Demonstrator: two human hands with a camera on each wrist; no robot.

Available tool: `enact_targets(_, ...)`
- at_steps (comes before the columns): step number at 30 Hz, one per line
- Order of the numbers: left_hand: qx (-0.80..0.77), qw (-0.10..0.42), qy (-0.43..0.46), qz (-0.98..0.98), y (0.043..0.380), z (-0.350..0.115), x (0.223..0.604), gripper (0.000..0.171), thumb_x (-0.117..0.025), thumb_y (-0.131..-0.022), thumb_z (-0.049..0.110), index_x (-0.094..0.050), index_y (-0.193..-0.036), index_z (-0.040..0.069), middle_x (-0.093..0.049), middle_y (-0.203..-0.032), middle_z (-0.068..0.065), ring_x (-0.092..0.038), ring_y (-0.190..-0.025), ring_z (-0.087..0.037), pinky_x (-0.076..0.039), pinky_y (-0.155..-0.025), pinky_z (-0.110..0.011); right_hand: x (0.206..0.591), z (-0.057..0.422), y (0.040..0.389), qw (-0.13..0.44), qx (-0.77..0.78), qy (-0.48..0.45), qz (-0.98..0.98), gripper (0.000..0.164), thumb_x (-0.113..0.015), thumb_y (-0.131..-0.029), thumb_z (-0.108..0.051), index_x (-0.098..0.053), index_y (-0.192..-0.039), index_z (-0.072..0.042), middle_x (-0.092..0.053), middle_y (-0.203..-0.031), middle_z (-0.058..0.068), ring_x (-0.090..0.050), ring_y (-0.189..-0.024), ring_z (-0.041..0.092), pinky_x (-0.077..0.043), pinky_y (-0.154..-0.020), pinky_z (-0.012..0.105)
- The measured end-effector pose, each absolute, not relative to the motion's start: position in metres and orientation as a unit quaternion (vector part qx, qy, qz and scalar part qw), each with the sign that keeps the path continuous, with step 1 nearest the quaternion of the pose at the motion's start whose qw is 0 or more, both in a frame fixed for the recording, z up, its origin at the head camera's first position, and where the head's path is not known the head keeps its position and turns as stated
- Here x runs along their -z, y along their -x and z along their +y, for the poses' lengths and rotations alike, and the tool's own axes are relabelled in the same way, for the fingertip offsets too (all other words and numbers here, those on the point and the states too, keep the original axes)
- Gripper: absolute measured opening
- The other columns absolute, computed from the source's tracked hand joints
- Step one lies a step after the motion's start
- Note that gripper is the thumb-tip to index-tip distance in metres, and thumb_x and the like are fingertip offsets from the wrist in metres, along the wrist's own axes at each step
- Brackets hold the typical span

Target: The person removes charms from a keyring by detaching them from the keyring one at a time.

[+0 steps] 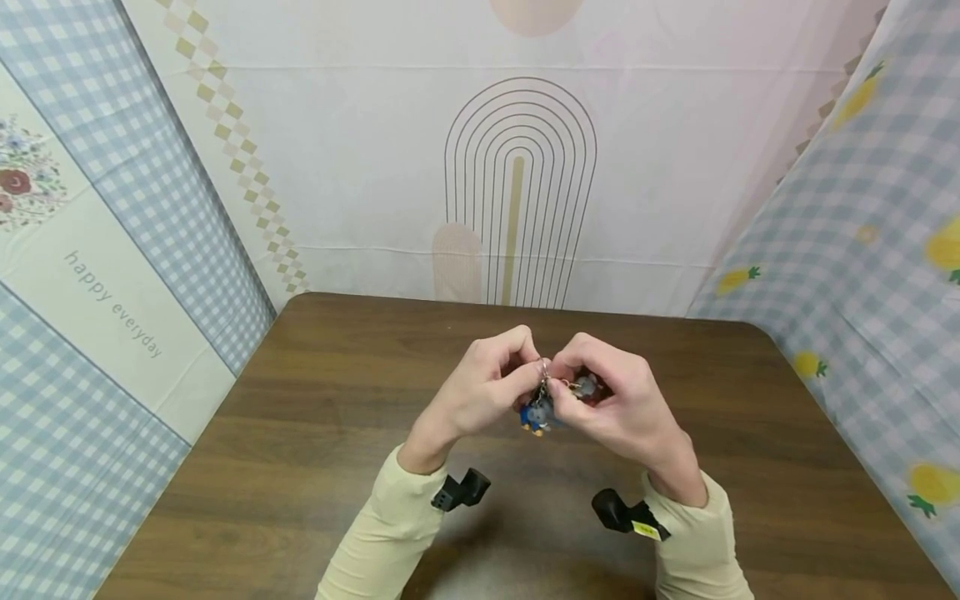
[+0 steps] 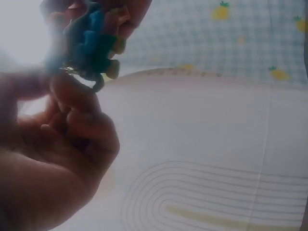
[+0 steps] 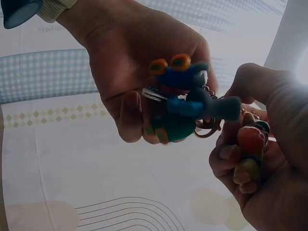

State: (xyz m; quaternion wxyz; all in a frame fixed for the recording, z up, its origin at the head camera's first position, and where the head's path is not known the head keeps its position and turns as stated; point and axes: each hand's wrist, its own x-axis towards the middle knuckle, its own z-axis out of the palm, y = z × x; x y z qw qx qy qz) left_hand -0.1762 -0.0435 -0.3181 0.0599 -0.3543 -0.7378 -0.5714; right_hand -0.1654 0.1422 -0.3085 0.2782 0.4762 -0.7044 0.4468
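Both hands meet over the table, fingertips close together. My left hand (image 1: 480, 385) pinches a metal key ring (image 1: 543, 367) between thumb and forefinger. Small figurine charms in blue and grey (image 1: 536, 416) dangle from it; the right wrist view shows blue and green ones with orange feet, one a blue figurine (image 3: 180, 77). My right hand (image 1: 626, 400) pinches a thin gold-coloured ring at the key ring, its other fingers curled about another figurine charm (image 3: 250, 140), reddish and yellowish. The left wrist view shows a blue-green figurine (image 2: 91, 43) above the left fingers. Fingers hide where the rings meet.
The brown wooden table (image 1: 300, 467) lies beneath the hands. A patterned white cloth (image 1: 360, 167) hangs behind it, with checked blue cloths at the left (image 1: 150, 167) and right (image 1: 885, 292). Each wrist carries a black camera.
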Motion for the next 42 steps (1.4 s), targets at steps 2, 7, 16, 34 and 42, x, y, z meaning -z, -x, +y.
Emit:
enact_targets(2,0.557,0.077,0.363,-0.743,0.176,-0.045,0.318,0.009,-0.056,-0.093,0.007,-0.057,-0.083,0.009,-0.056,-0.066,-0.001,-0.049,-0.056,-0.004,-0.042,-0.05,-0.021,0.309,0.142,0.165,0.283,-0.452,-0.472,-0.702,0.01,-0.064,-0.079,0.002,-0.063,-0.082,-0.007,-0.058,-0.075,-0.003,-0.051,-0.067,0.002,-0.042,-0.057,0.015)
enact_targets(7,0.535,0.142,0.388,-0.737,0.175,-0.046,0.318,0.007,-0.06,-0.091,0.005,-0.064,-0.088,0.01,-0.065,-0.075,0.0,-0.051,-0.059,-0.005,-0.045,-0.053,-0.022,0.31,0.143,0.163,0.281,-0.469,-0.463,-0.698,0.019,-0.064,-0.073,0.01,-0.062,-0.081,-0.007,-0.057,-0.074,-0.002,-0.049,-0.065,0.002,-0.039,-0.054,0.015)
enact_targets(16,0.519,0.167,0.385,-0.745,0.17,-0.045,0.319,0.018,-0.058,-0.09,0.007,-0.054,-0.073,0.011,-0.054,-0.064,0.001,-0.041,-0.052,-0.004,-0.033,-0.047,-0.017,0.309,0.141,0.157,0.261,-0.487,-0.461,-0.694,0.022,-0.065,-0.072,0.014,-0.063,-0.081,-0.006,-0.057,-0.074,-0.002,-0.05,-0.065,0.003,-0.039,-0.052,0.016)
enact_targets(34,0.503,0.247,0.418,-0.715,0.167,-0.049,0.322,0.02,-0.062,-0.087,0.004,-0.055,-0.07,0.011,-0.061,-0.067,0.001,-0.046,-0.054,-0.004,-0.04,-0.047,-0.018,0.305,0.141,0.149,0.26,-0.484,-0.458,-0.699,0.024,-0.065,-0.072,0.015,-0.065,-0.082,-0.007,-0.058,-0.073,-0.002,-0.048,-0.063,0.002,-0.037,-0.05,0.017)
enact_targets(42,0.489,0.246,0.423,-0.722,0.166,-0.051,0.32,0.007,-0.064,-0.087,0.002,-0.066,-0.085,0.009,-0.063,-0.072,0.001,-0.049,-0.06,-0.003,-0.045,-0.051,-0.024,0.306,0.142,0.149,0.261,-0.475,-0.441,-0.715,0.025,-0.066,-0.073,0.013,-0.064,-0.081,-0.01,-0.057,-0.073,-0.004,-0.047,-0.062,0.002,-0.036,-0.05,0.016)
